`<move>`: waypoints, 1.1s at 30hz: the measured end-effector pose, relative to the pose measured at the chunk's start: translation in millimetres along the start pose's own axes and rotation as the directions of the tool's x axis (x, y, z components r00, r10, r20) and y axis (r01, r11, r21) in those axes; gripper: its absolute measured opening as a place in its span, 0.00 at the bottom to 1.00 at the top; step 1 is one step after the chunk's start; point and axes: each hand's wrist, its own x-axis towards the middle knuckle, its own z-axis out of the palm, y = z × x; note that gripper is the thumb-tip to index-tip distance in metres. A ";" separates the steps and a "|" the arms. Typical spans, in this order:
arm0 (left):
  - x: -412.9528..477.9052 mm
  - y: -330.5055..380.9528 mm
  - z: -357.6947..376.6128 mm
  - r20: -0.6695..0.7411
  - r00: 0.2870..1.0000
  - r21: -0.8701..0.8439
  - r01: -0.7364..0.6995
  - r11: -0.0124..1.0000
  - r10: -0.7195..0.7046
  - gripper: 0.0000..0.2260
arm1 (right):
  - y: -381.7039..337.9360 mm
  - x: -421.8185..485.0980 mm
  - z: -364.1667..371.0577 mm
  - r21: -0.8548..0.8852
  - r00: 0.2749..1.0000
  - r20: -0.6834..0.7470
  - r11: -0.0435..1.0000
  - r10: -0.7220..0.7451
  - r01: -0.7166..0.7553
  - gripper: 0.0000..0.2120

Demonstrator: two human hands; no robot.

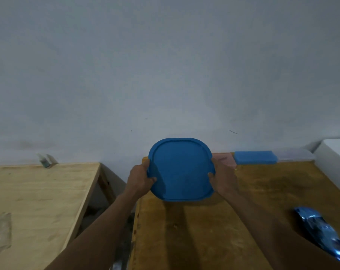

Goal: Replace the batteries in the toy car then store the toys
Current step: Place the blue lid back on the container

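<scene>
Both hands, left (139, 179) and right (222, 179), pinch the lid (181, 170) edges; uneven grip could tilt it, slipping down onto the counter (204, 230)

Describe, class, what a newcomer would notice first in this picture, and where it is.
First, the blue lid at the centre, gripped at its edges by the left hand and right hand above the darker wooden table. Then the shiny blue toy car lying on that table, lower right.
</scene>
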 end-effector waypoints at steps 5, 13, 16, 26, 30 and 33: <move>36.0 3.5 10.1 0.039 0.997 0.005 0.060 0.998 -0.060 0.25 | 11.0 42.9 9.7 -0.040 0.993 0.107 0.998 0.044 -0.039 0.10; 77.2 -4.1 21.3 0.134 0.983 0.026 0.122 0.992 -0.124 0.24 | 21.5 72.8 22.0 -0.110 0.979 0.198 0.993 0.051 -0.030 0.05; 86.9 -8.0 20.8 0.144 0.981 0.023 0.127 0.992 -0.128 0.23 | 22.0 77.9 26.9 -0.072 0.971 0.232 0.997 0.054 -0.038 0.08; 98.6 -8.3 24.4 0.143 0.970 0.079 0.187 0.979 -0.197 0.21 | 20.7 84.3 30.9 -0.063 0.966 0.228 0.992 0.124 -0.113 0.14; 100.6 -7.5 23.2 0.155 0.964 0.089 0.204 0.975 -0.216 0.22 | 18.9 86.3 31.7 -0.053 0.965 0.210 0.987 0.158 -0.150 0.18; 102.0 -8.2 18.5 0.161 0.958 0.147 0.215 0.966 -0.237 0.23 | 15.7 87.3 30.1 -0.090 0.963 0.223 0.987 0.148 -0.131 0.17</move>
